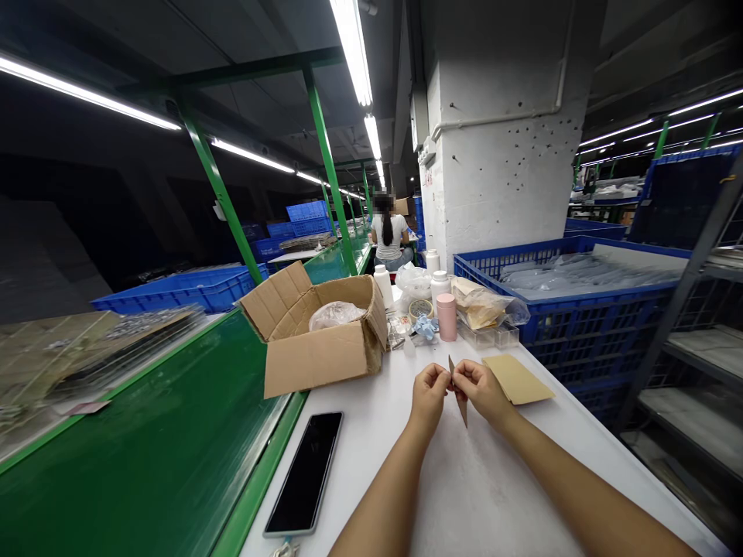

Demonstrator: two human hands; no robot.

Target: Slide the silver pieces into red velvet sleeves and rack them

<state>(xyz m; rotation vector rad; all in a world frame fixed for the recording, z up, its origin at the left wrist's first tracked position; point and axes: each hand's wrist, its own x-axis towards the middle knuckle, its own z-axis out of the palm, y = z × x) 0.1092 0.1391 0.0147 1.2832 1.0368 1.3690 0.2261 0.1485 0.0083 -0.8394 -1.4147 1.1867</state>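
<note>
My left hand (431, 388) and my right hand (477, 388) meet above the white table, fingertips pinched. Between them they grip a thin brown sheet (460, 408), like stiff paper, turned almost edge-on to me. Its face is mostly hidden, and the fingers cover its middle. Just right of my right hand lies a tan paper sheet or flat stack (518, 378). A pink canister (446, 317) stands upright beyond my hands, with a crumpled blue item (426, 326) beside it.
An open cardboard box (316, 360) holding clear plastic stands at left. Nearer me lies a phone (306, 473). White bottles (383, 285) and plastic bags stand at the back. A green conveyor (168, 433) borders the left, blue crates (580, 317) the right. A person (388, 232) sits farther off.
</note>
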